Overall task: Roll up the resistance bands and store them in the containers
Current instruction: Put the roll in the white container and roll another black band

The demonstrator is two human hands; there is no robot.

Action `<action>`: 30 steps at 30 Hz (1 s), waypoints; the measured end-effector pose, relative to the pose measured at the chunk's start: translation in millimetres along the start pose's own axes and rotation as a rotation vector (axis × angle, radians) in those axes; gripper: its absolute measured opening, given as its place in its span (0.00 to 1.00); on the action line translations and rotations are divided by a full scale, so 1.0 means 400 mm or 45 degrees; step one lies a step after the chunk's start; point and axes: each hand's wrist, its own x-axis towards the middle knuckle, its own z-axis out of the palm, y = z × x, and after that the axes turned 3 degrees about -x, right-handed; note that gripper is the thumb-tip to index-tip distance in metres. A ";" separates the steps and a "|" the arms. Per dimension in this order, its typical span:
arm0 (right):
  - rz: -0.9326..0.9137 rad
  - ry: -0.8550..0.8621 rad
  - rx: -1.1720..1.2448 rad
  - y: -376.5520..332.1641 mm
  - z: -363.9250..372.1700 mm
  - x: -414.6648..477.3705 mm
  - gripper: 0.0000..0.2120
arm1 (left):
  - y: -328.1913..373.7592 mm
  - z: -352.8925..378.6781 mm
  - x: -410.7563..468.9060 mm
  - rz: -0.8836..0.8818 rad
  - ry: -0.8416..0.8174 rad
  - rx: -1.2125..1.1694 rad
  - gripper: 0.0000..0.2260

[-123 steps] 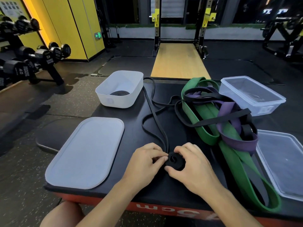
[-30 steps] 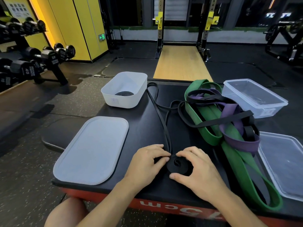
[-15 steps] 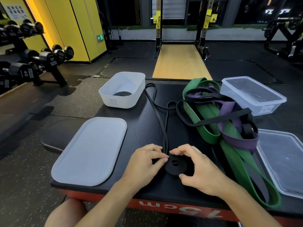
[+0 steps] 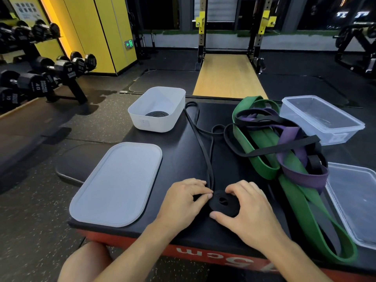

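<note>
Ahead and left of the left hand (image 4: 183,198), a white tub (image 4: 160,126) already holds one rolled band (image 4: 156,114). The left hand pinches a black band's loose strand (image 4: 209,171); the right hand (image 4: 247,209) grips its part-wound coil (image 4: 223,203). Right of that hand, a green, purple and black tangle (image 4: 284,151) waits unrolled.

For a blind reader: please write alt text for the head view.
A right hand grips a black band coil on a black table while the left hand pinches its loose strand. Nearby: a white tub holding one rolled band, a lid, tangled green and purple bands, and clear containers.
</note>
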 end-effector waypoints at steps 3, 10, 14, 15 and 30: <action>-0.070 -0.066 0.011 0.012 -0.013 0.013 0.28 | 0.002 -0.003 0.002 0.013 -0.018 0.006 0.06; -0.137 -0.251 0.221 0.037 -0.040 0.028 0.31 | -0.001 -0.004 0.002 0.001 -0.028 -0.043 0.06; -0.040 -0.254 0.294 0.028 -0.045 0.024 0.30 | 0.002 -0.002 -0.003 0.023 -0.027 0.031 0.06; -0.014 -0.246 0.293 0.025 -0.043 0.022 0.30 | 0.004 -0.001 -0.007 0.044 -0.026 0.071 0.06; 0.097 -0.234 0.373 0.009 -0.043 0.038 0.30 | 0.045 -0.010 -0.040 0.175 -0.138 0.537 0.24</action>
